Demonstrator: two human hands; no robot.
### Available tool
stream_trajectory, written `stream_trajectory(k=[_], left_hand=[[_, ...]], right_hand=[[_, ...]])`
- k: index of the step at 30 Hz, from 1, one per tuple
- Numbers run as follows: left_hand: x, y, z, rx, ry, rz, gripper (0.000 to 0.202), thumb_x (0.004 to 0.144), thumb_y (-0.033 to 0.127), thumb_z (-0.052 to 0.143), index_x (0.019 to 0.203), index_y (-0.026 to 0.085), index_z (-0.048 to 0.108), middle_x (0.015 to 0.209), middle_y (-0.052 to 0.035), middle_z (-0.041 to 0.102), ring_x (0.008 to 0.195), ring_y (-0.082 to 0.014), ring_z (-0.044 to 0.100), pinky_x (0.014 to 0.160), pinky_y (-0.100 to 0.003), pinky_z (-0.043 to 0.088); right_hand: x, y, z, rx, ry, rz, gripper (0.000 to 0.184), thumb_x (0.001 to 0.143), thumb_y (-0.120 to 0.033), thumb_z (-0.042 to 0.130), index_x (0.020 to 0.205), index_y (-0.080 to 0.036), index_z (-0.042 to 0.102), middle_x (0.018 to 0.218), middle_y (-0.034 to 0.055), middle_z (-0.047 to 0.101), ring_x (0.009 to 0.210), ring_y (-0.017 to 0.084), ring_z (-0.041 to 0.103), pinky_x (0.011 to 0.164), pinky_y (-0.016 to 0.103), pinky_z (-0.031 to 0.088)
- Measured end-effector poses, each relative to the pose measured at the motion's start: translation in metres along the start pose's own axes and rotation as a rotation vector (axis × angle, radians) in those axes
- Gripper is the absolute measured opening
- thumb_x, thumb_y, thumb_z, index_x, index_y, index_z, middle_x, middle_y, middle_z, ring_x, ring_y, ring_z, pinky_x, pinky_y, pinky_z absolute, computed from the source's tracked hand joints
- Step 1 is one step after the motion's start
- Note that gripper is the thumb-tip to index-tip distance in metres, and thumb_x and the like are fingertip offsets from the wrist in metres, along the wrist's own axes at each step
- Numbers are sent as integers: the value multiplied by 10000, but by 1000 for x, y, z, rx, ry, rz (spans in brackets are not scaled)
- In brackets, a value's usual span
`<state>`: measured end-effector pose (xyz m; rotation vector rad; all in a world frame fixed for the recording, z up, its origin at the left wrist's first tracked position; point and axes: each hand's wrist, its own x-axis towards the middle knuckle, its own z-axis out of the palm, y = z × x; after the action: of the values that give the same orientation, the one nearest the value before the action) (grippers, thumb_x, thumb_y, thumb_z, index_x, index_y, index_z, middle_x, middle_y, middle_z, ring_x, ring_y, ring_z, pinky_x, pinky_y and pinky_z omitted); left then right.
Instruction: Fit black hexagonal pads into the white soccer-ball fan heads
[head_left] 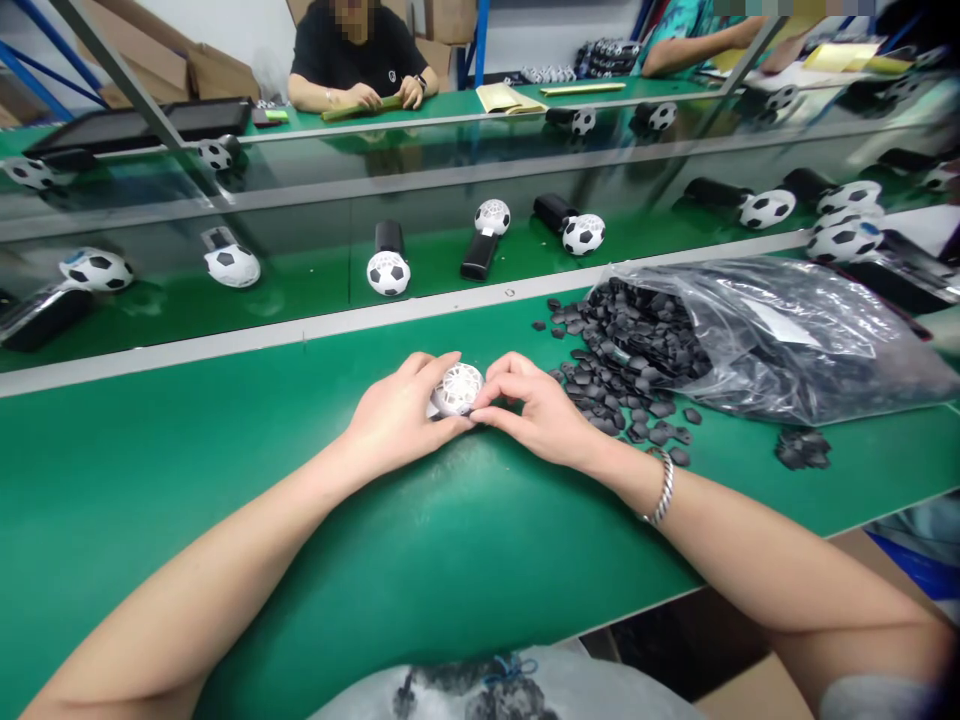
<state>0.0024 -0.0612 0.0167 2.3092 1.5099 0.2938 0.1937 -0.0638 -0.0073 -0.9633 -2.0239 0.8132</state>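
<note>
My left hand (405, 415) is closed around a small white football-shaped part (459, 388) with an openwork pattern of cut-outs on top. Thumb and fingers grip it just above the green table. From the right, my right hand (529, 408) is closed in a pinch against the part's lower right edge; whatever lies between those fingertips is too small to make out. Right of that hand, many loose black plastic patches (645, 335) spill from a clear plastic bag (810, 345) lying on its side.
Beyond a pale rail (330, 330) runs a green conveyor belt (315, 270) with several football pieces on black handles, one being a black-and-white ball (388, 272). A separate clump of black patches (802, 448) lies near the front right. Two people sit across the line, a person in black (360, 60) among them.
</note>
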Motion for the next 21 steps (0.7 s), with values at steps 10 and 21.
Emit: stream_trajectory(k=[10, 21], left_hand=[[3, -3, -1, -83, 17, 14, 587, 723, 413, 652, 1252, 270, 442, 1083, -30, 511, 915, -231, 544, 705, -290, 458], [10, -19, -5, 93, -35, 128, 612, 707, 180, 524, 1287, 304, 374, 1262, 32, 455, 1111, -262, 464, 888, -357, 416]], right_hand=[[3, 4, 8, 59, 40, 101, 219, 746, -240, 661, 861, -187, 483, 1021, 61, 480, 967, 184, 469, 678, 264, 459], [7, 16, -80, -413, -109, 420, 48, 760, -163, 639, 715, -163, 624, 688, -13, 608, 635, 117, 541, 590, 227, 391]])
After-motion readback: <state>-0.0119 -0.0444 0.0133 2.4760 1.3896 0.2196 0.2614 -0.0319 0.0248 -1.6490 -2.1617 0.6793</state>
